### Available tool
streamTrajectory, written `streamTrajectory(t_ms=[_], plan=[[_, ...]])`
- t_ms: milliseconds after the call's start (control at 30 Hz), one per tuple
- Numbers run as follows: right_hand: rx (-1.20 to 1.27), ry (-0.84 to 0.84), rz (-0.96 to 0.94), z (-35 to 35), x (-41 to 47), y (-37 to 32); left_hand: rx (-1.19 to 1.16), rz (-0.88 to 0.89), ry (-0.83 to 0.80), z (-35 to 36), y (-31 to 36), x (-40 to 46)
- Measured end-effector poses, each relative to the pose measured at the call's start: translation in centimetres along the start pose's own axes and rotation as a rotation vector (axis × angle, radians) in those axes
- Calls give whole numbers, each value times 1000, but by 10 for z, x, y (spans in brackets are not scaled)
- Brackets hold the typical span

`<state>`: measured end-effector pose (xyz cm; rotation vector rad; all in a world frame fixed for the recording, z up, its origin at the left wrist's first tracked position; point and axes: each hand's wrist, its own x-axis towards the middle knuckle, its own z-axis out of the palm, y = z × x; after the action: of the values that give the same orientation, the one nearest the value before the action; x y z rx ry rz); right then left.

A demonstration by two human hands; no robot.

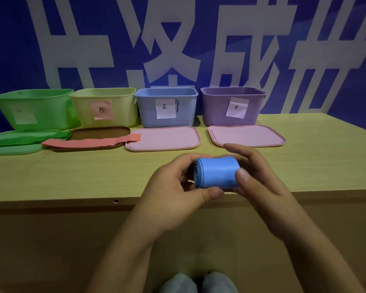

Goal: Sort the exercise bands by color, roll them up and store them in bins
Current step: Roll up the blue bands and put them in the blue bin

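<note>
Four bins [165,106] stand in a row on the table [72,176] at twelve o'clock; before each one lies a lid [163,138].

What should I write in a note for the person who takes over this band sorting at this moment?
Left hand and right hand: both grip the rolled blue rubber band above the table edge.
Done: blue band is rolled.
Left: put it into the blue plastic bin; then roll the flat green bands and the flat orange band, which lie on lids before the green bin and yellow bin.
</note>
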<state>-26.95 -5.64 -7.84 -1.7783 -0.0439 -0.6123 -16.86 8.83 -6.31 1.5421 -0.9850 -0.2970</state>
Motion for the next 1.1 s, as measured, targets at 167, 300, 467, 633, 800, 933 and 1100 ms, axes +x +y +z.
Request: streamTrajectory(t_ms=[167,300,467,633,800,933,1100], plan=[[-303,301,-78,19,4,0,137,112,-11,12,-2,-3],[-249,413,-146,25,3,4,265,214,-46,10,-7,-2],[-254,479,-224,32,-2,7,72,182,-85,13,-9,-5],[-187,351,-373,32,-7,3,-30,244,6,23,-5,-6],[-64,255,-375,32,-11,3,-32,365,68,27,-6,-9],[135,156,-215,34,-12,5,-18,349,42,25,-7,-10],[151,187,-178,33,-11,9,-15,312,28,21,-7,-10]])
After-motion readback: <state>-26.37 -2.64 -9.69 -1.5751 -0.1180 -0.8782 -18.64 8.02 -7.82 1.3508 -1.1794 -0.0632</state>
